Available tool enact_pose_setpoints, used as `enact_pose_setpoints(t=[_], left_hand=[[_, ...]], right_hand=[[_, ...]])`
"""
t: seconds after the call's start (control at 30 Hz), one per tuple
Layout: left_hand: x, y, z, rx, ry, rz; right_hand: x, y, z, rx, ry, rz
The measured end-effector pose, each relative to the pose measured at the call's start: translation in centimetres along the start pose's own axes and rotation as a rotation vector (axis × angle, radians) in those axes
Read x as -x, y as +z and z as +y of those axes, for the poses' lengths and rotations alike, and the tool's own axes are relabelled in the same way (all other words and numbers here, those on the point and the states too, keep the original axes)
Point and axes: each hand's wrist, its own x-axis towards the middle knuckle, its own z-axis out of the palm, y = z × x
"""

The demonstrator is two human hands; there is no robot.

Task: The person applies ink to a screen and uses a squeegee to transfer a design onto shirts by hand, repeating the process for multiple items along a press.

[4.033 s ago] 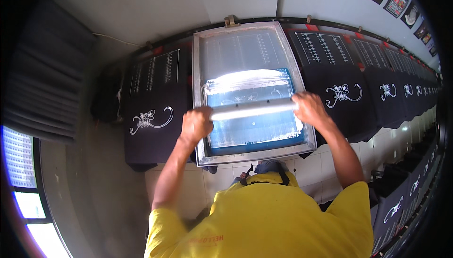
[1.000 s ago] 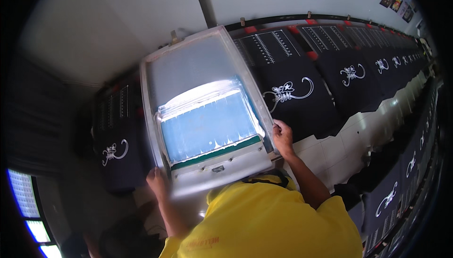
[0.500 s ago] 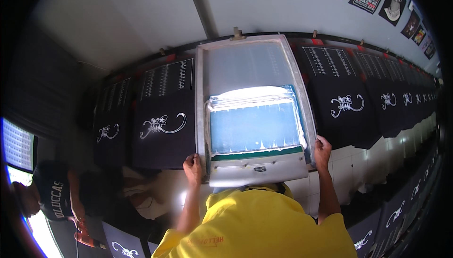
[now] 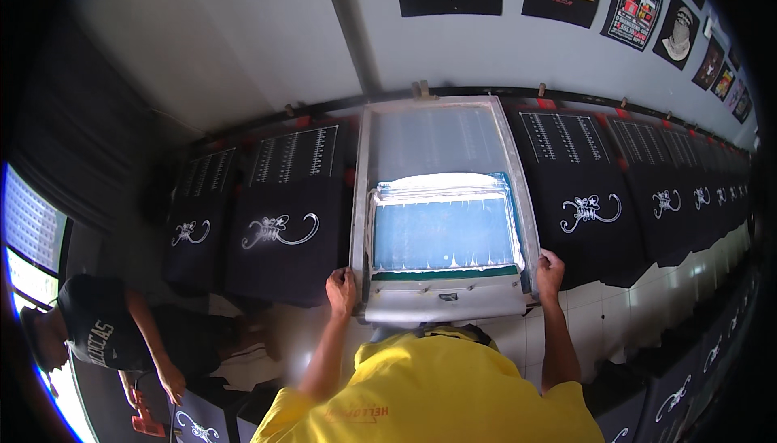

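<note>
Between my hands is a screen-printing frame (image 4: pixel 362 192) with pale mesh and a blue area edged in white ink (image 4: pixel 441 185). A squeegee (image 4: pixel 445 296) with a broad pale holder and green blade rests across its near end. My left hand (image 4: pixel 341 287) is closed on the frame's near left side. At the near right side my right hand (image 4: pixel 550 273) is closed on the frame too, thumb and fingers pressed together. What lies beneath the frame is hidden. Dark shirts with white scroll prints lie on both sides, including a left shirt (image 4: pixel 275 236) and a right shirt (image 4: pixel 591 220).
A dark rail (image 4: pixel 324 108) with stops runs along the table's far edge. Several more printed shirts stretch away right. Another row of shirts (image 4: pixel 668 398) stands behind me at lower right. At lower left, a co-worker (image 4: pixel 101 325) holds a red-orange corded tool (image 4: pixel 147 420).
The frame looks smaller and seems to have lowered toward the table, with both my hands still on it. My view has shifted upward. The co-worker's arms and tool have moved.
</note>
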Motion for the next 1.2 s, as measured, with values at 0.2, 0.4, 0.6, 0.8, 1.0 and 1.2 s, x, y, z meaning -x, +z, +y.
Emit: enact_pose_setpoints(t=[0.2,0.4,0.6,0.8,1.0,1.2], left_hand=[[-0.4,1.0,-0.6,-0.011,-0.008,-0.015],[-5.5,4.8,-0.4,-0.038,-0.009,-0.008],[-15.2,10.9,2.5,-0.037,-0.024,-0.034],[-24.5,19.9,5.7,-0.028,-0.036,-0.077],[-32.1,33.4,8.4,-0.141,0.033,-0.112],[-34.9,46.1,5.6,-0.147,-0.016,-0.136]], right_hand=[[-0.4,-0.3,0.3,0.024,-0.015,-0.004],[-5.6,4.3,1.9,0.017,-0.018,-0.009],[-15.8,10.3,1.8,0.015,-0.006,-0.008],[-28.1,15.3,5.0,-0.029,0.043,-0.029],[-40.9,20.5,13.2,0.015,0.025,-0.009],[-48.0,24.8,23.5,-0.004,-0.029,0.034]])
